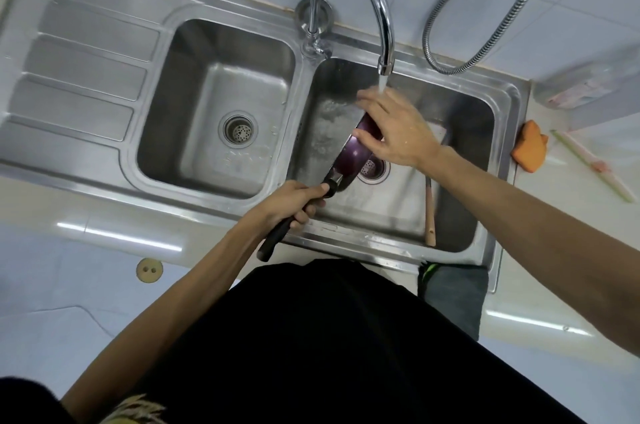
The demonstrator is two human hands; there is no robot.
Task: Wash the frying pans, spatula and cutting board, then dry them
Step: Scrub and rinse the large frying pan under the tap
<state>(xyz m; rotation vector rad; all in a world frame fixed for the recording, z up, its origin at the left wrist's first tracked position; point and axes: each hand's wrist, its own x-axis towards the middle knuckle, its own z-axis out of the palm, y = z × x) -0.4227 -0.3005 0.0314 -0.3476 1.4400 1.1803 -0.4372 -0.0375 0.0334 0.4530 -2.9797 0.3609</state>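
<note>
A purple frying pan (349, 157) stands tilted on edge in the right sink basin (460, 112), its grey underside turned left. My left hand (294, 202) grips its black handle (277, 236) at the basin's front edge. My right hand (394, 129) lies over the pan's upper rim with fingers spread, directly under the running water from the tap (384, 67). A wooden-handled spatula (430, 212) lies in the same basin to the right, its head hidden behind my right forearm. No cutting board can be made out.
The left basin (221, 105) holds only its drain, with a ribbed drainboard (79, 60) further left. An orange sponge (530, 146) and a toothbrush (592, 164) lie on the counter to the right. A metal shower hose (485, 18) hangs on the tiled wall. A dark cloth (453, 292) hangs at the counter's front.
</note>
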